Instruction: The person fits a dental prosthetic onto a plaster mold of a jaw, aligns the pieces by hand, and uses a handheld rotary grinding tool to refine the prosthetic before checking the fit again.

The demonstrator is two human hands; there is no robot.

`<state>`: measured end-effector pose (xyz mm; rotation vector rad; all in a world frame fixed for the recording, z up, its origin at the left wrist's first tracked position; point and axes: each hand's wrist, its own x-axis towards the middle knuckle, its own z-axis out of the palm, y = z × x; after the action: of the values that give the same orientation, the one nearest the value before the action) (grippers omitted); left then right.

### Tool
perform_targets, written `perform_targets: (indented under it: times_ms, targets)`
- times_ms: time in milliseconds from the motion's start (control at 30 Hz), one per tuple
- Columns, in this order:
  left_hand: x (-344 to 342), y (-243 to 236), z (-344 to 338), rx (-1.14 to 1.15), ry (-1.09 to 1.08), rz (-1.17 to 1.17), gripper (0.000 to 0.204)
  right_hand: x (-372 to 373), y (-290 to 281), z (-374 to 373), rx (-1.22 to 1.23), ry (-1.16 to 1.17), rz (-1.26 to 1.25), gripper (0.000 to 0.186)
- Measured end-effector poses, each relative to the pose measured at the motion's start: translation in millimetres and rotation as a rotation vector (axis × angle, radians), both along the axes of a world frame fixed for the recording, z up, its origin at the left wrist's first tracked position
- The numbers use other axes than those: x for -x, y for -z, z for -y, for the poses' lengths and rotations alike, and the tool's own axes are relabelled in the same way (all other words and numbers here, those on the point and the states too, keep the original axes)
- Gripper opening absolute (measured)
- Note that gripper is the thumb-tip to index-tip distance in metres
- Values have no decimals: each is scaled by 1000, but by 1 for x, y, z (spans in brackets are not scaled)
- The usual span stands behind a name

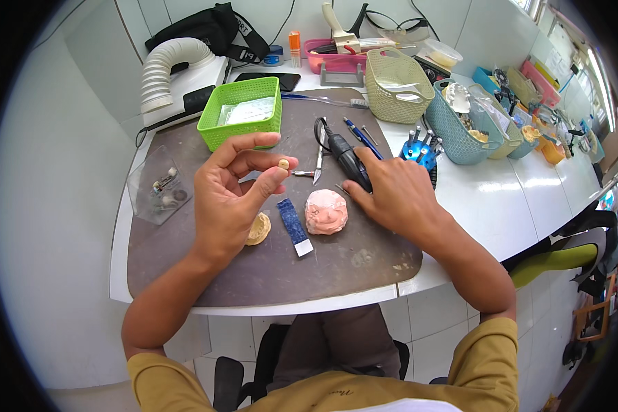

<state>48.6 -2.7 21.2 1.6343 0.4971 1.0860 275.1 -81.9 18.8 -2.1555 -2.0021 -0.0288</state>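
Presumably for visibility, a small tooth-like piece [283, 164] is pinched above the mat [323, 281] by the left hand [228, 189] — the black handpiece [345, 156] is touched by the right hand [399, 193], whether gripped cannot be told

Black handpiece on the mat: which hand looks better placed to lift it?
Probably the right hand: it is at the black handpiece, while the left hand pinches a small tooth-like piece.
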Motion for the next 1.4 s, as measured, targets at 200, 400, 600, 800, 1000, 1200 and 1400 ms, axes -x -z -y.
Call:
perform_targets:
  times_ms: [200, 400, 600, 800, 1000, 1200, 1400]
  targets:
    - [1, 1, 3, -24, 9, -76, 41, 10, -6, 3, -584, -423, -285, 28]
    - [0, 3, 4, -99, 51, -142, 38, 25, -10, -14, -634, -730, -450, 18]
    - [15, -12, 2, -83, -20, -198, 35, 21, -17, -30, -564, -644, -545, 13]
    - [72, -8, 17, -391, -202, -725, 41, 7, -10, -22, -500, -507, -869, 11]
    - [83, 10, 9, -364, -179, -716, 33, 7, -8, -18, -300, -388, -1072, 15]
    - [24, -13, -24, -140, -41, -350, 22, 6, -13, -12, -288, -359, -1140, 16]
    - [-12, 5, -11, 109, 147, -90, 27, 14, -15, -7, -263, -342, -1300, 17]
